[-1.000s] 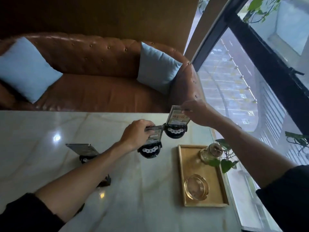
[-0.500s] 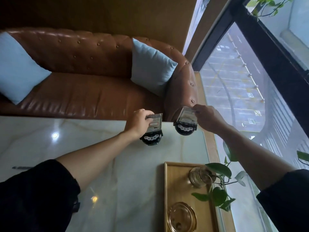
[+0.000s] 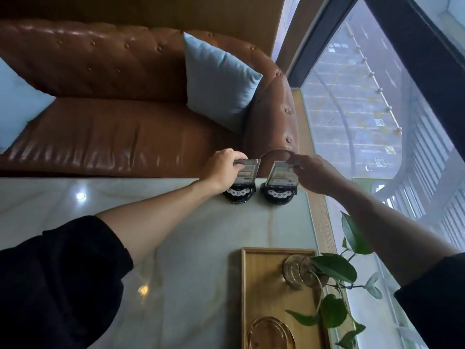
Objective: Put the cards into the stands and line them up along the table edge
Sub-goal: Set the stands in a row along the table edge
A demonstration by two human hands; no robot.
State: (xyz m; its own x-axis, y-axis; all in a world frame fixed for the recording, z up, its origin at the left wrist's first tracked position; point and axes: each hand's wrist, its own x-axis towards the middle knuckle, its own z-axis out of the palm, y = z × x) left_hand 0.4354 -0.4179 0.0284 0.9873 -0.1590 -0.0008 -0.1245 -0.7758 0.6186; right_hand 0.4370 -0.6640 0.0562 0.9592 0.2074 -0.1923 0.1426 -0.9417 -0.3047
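There — hands [image 3: 224, 170] [image 3: 314, 173] atop two carded stands [image 3: 239, 193] [image 3: 278, 195], table edge [image 3: 125, 178].

Two card stands at the far edge of a marble table.
Two round black stands with white-dotted fronts [image 3: 239, 193] [image 3: 277, 194] sit side by side, apart, each holding an upright clear-sleeved printed card [image 3: 247, 171] [image 3: 280, 175].

Two stands [image 3: 239, 195] [image 3: 277, 195] — two cards [image 3: 247, 170] [image 3: 281, 174]
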